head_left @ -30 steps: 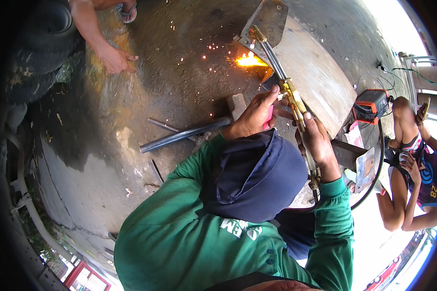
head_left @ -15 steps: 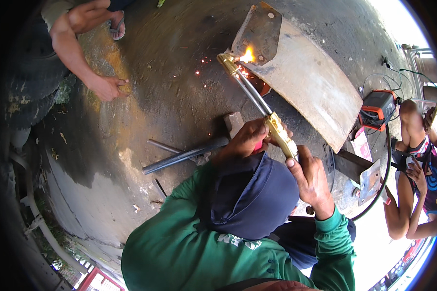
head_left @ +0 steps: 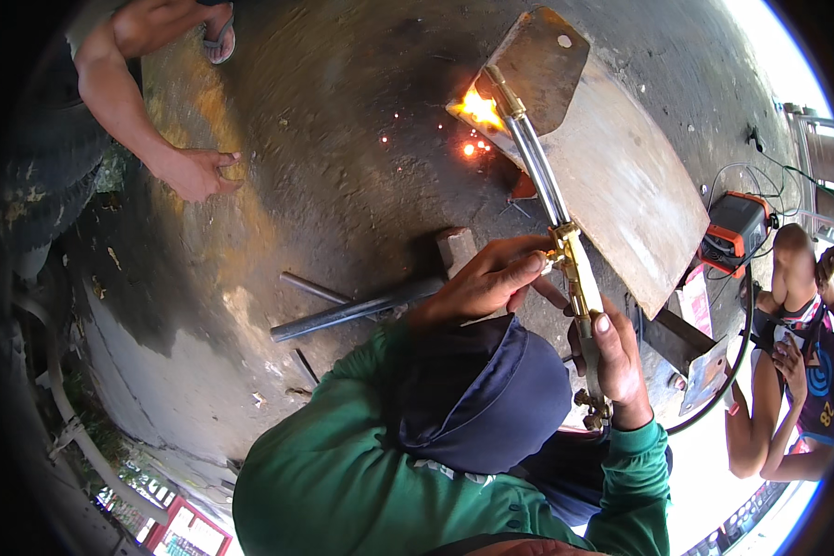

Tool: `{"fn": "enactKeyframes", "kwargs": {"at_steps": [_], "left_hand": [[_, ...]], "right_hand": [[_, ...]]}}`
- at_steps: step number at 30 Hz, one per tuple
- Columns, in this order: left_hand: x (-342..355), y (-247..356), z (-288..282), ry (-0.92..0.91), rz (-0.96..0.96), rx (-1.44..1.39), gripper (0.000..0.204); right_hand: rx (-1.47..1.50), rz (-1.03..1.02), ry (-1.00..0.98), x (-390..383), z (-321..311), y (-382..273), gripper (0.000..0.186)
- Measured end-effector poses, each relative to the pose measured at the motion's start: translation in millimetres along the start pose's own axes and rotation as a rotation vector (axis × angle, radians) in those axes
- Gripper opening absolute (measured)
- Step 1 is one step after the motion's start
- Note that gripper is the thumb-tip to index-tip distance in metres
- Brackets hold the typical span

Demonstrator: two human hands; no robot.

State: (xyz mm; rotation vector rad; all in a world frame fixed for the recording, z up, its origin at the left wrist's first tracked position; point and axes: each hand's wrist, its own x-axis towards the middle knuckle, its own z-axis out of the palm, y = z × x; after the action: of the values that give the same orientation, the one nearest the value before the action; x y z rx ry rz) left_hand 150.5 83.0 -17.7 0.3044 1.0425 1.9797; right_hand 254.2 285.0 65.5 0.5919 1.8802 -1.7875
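Observation:
My left hand (head_left: 479,289) is closed around the valve fitting of a brass-and-steel cutting torch (head_left: 540,162), its thumb at the knob. Lower down, my right hand (head_left: 621,366) grips the handle. The torch head lies over a dark steel plate (head_left: 554,69) with a hole in it, where yellow flame (head_left: 480,108) flares and sparks fall. Beneath that plate extends a broad, pale, curved metal sheet (head_left: 630,204). A steel block (head_left: 456,246) lies beyond my left hand.
Loose pipes (head_left: 343,308) and an angled steel piece (head_left: 676,338) lie on the concrete floor. An orange-black machine (head_left: 734,232) with cables is at right. A person's bare hand (head_left: 195,174) is at upper left; another person (head_left: 797,361) crouches at right. Dark tyres fill the left edge.
The torch head has swung right and up since half a second ago, over the dark plate. My hands have moved slightly lower than a second ago. The upper-left person's hand has moved down-left.

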Motion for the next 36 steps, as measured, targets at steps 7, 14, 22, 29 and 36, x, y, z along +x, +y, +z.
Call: {"fn": "enactKeyframes", "kwargs": {"at_steps": [7,14,22,29,36], "left_hand": [[-2,2,-1,0.018,0.003,0.01,0.053],[-1,-16,-5,0.012,0.022,-0.026,0.052],[2,-23,-4,0.061,0.047,-0.023,0.049],[5,-24,1,0.107,0.069,0.035,0.05],[4,-24,4,0.098,0.047,0.001,0.048]], "right_hand": [[0.04,0.024,-0.012,6,0,6,0.075],[0.051,0.045,-0.017,11,0,12,0.068],[0.065,0.015,-0.03,15,-2,17,0.068],[0.039,-0.006,-0.043,17,-10,24,0.071],[0.05,0.01,-0.016,16,-8,24,0.068]]}}
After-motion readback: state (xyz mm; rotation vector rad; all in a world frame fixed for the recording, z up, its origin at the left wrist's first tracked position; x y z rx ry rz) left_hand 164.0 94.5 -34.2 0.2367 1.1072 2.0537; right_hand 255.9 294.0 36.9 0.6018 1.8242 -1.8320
